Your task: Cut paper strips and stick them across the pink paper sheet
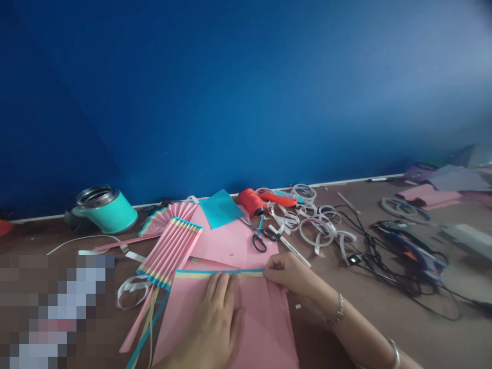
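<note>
A pink paper sheet (pixel 261 318) lies in front of me, with a blue and pale yellow paper strip (pixel 188 273) along its far edge. My left hand (pixel 219 312) rests flat on the sheet, fingers stretched up to the strip. At the strip's right end, my right hand (pixel 282 271) pinches the sheet's edge between thumb and fingers. Left of the sheet is a pleated pink paper piece (pixel 171 251) with blue and yellow edges. A pleated paper fan (pixel 180 212) lies behind it. Scissors (pixel 259 242) with dark handles rest on more pink paper (pixel 223 243) beyond the sheet.
A turquoise mug (pixel 115 212) stands at the back left. Near the blue wall are a turquoise paper square (pixel 221 209), a red thread spool (pixel 250 202) and white paper coils (pixel 317 230). On the right lie a glue gun (pixel 417 256) and dark cables (pixel 372 256). A white pen (pixel 294 249) is nearer.
</note>
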`<state>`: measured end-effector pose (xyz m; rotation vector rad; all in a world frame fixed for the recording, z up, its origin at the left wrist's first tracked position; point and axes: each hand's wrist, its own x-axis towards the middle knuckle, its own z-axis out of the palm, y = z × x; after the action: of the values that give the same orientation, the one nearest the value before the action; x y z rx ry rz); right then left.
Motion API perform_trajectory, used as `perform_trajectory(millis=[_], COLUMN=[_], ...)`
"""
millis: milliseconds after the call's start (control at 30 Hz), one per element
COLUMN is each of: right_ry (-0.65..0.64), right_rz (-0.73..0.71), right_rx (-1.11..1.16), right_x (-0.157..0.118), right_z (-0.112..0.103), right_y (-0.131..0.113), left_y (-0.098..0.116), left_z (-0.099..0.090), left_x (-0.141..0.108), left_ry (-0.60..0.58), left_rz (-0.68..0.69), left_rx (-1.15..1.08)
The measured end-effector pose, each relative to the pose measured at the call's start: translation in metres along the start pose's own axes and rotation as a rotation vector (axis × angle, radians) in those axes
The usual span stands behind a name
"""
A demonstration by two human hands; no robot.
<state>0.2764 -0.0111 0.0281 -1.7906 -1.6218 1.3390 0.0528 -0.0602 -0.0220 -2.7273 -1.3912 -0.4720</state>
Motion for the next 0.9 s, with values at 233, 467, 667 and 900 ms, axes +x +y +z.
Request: perform_trajectory(millis=[233,467,667,900], right_ry=[-0.018,-0.028,-0.033,-0.039], right_rz=[-0.011,-0.008,-0.015,-0.003], right_rx=[0.019,0.05,0.01,0.023], right_x=[0.0006,0.0038,0.0046,0.0044], right_z=[-0.0003,-0.0018,-0.0019,-0.002], right_y=[0.0018,0.0066,0.0053,0.0033], left_y=[0.0009,0.0001,0.0005,0.0004], left_z=[-0.0012,0.0033,0.0013,0.001], left_x=[0.0008,-0.0008,0.0,-0.0006], left_ry=[-0.002,-0.009,-0.023,-0.032], left_rz=[-0.005,-0.02,-0.027,-0.03], left_rx=[-0.011,-0.026,-0.015,-0.055])
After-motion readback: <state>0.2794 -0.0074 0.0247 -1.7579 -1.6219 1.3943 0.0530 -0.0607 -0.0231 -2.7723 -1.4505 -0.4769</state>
